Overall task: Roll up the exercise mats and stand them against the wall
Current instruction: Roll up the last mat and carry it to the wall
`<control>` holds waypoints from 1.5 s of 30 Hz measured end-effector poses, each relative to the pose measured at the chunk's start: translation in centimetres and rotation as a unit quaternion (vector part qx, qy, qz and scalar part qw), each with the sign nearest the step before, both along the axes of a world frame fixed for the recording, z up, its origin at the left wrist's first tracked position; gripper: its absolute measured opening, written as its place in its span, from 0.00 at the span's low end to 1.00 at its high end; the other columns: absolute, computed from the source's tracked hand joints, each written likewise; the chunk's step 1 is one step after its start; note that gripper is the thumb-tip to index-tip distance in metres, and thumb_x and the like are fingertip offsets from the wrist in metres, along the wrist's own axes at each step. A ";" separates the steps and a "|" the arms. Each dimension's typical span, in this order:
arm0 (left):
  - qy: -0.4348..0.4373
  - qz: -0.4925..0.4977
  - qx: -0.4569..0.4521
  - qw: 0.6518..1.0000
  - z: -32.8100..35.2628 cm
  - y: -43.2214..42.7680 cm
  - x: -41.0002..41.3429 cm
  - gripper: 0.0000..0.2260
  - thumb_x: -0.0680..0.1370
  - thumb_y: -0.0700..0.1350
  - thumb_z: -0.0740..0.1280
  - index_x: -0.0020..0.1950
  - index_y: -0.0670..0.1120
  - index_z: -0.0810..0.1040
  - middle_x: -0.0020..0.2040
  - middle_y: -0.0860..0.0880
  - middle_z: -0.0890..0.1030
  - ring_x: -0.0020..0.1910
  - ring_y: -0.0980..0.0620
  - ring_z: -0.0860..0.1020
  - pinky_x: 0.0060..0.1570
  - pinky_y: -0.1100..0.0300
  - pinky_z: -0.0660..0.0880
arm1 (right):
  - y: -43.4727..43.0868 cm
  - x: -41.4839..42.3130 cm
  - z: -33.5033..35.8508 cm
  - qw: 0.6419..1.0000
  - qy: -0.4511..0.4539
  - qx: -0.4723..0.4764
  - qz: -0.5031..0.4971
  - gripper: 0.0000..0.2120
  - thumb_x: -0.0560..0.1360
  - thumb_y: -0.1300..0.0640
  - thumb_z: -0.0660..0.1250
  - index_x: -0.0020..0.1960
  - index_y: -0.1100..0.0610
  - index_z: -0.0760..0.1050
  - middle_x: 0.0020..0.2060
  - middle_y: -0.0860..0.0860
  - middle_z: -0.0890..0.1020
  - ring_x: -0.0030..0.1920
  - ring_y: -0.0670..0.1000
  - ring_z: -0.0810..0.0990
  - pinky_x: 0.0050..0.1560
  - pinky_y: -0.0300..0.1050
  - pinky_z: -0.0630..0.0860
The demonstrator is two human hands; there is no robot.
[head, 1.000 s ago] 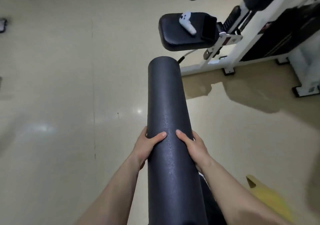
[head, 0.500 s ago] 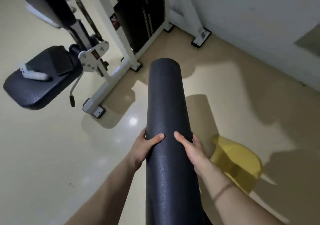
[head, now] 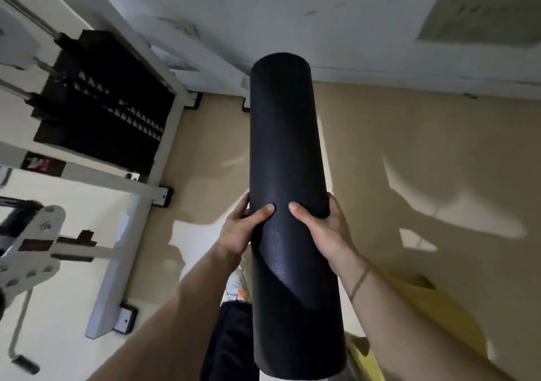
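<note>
While the person faces the wall [head: 336, 14] that runs across the top of the frame, the rolled black mat [head: 288, 161] is carried lengthwise in the middle of the picture. Its far end points up toward the foot of the wall and its near end sits low at bottom centre, beside a dark trouser leg [head: 228, 339] and a pale shoe [head: 235, 287].

Both hands hold it about halfway along. The left hand [head: 238, 230] curls round the roll's left side with the thumb laid across the front. The right hand [head: 326, 231], a thin band on its wrist, does the same from the right. The two thumbs come close but do not touch.

From where I stand, the rolling of this mat looks finished: it is a tight, even cylinder, with the outer edge showing as a slanting seam just below the hands. What is left is to tip it upright and lean it on the wall, which is near but not yet reached, with tan floor [head: 409, 152] between.

At lower right, partly hidden behind the right forearm, lies what seems to be a yellow mat [head: 439, 310]. It appears flat and not rolled, so I judge that one is yet to do.

A weight-stack machine [head: 102, 111] fills the left of the frame, and its black-capped feet [head: 194, 99] stand at the wall's base just left of the roll's far end. Setting the mat down right of the roll's line would avoid them.
</note>
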State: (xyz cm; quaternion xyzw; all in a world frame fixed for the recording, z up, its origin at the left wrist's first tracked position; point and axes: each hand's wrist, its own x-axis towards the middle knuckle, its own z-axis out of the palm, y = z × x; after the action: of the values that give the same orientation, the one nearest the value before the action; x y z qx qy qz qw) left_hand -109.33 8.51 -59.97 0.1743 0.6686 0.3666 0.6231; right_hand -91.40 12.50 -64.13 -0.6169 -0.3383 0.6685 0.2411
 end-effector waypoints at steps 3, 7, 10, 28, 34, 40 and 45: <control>0.002 -0.019 0.000 1.000 -4.0 5.6 -2.7 0.24 0.78 0.43 0.72 0.74 0.51 0.72 0.60 0.49 0.85 0.55 0.55 0.84 0.43 0.68 0.79 | 4.8 -2.6 -3.4 0.999 0.006 0.004 -0.034 0.36 0.56 0.33 0.82 0.60 0.42 0.78 0.54 0.44 0.86 0.52 0.48 0.87 0.55 0.53 0.84; -0.013 -0.047 -0.008 0.999 -9.7 11.7 -6.4 0.26 0.78 0.45 0.72 0.75 0.52 0.71 0.62 0.50 0.84 0.60 0.52 0.83 0.53 0.63 0.80 | 10.2 -6.2 -8.0 0.997 0.003 0.001 -0.079 0.38 0.55 0.35 0.82 0.62 0.43 0.77 0.54 0.45 0.86 0.52 0.48 0.87 0.55 0.52 0.84; -0.024 -0.061 -0.015 0.998 -15.9 16.6 -9.3 0.28 0.76 0.45 0.75 0.74 0.51 0.71 0.63 0.47 0.83 0.62 0.47 0.82 0.62 0.53 0.78 | 14.3 -9.1 -13.4 0.993 0.011 -0.016 -0.115 0.36 0.57 0.39 0.84 0.62 0.45 0.78 0.55 0.47 0.87 0.54 0.51 0.87 0.57 0.54 0.84; 0.135 -0.042 -0.044 0.989 -38.4 26.8 -22.2 0.31 0.77 0.48 0.74 0.78 0.54 0.67 0.70 0.49 0.76 0.64 0.55 0.77 0.60 0.63 0.75 | 24.4 -23.2 -38.7 0.995 -0.097 -0.012 -0.006 0.56 0.55 0.22 0.74 0.77 0.46 0.65 0.66 0.52 0.78 0.64 0.55 0.80 0.67 0.55 0.78; 0.385 -0.203 -0.085 0.896 -30.6 26.3 -18.4 0.29 0.79 0.55 0.69 0.78 0.50 0.67 0.70 0.46 0.76 0.67 0.44 0.76 0.63 0.55 0.72 | 25.7 -19.9 -30.2 0.970 -0.212 -0.084 0.080 0.45 0.77 0.33 0.66 0.83 0.57 0.55 0.75 0.66 0.67 0.73 0.67 0.69 0.74 0.57 0.67; 0.403 -0.385 -0.082 0.826 -18.4 21.5 -14.1 0.26 0.79 0.57 0.67 0.74 0.49 0.69 0.67 0.44 0.75 0.65 0.42 0.75 0.62 0.53 0.72 | 22.2 -16.0 -16.4 0.962 -0.242 -0.050 0.114 0.29 0.81 0.42 0.66 0.75 0.57 0.69 0.70 0.62 0.73 0.68 0.64 0.75 0.69 0.52 0.70; 0.397 -0.420 -0.060 0.813 -9.9 17.2 -10.9 0.32 0.81 0.59 0.63 0.81 0.49 0.59 0.77 0.46 0.67 0.73 0.43 0.69 0.71 0.47 0.68 | 15.9 -10.9 -6.1 0.941 -0.306 -0.004 0.141 0.27 0.81 0.40 0.66 0.74 0.54 0.71 0.67 0.59 0.73 0.67 0.63 0.77 0.71 0.51 0.70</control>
State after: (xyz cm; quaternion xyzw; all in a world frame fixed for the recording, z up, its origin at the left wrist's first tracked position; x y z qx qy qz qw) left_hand -120.19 25.76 -69.89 0.5312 0.7402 -0.0732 0.4057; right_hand -102.28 28.45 -70.26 -0.7385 -0.4770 0.4758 0.0265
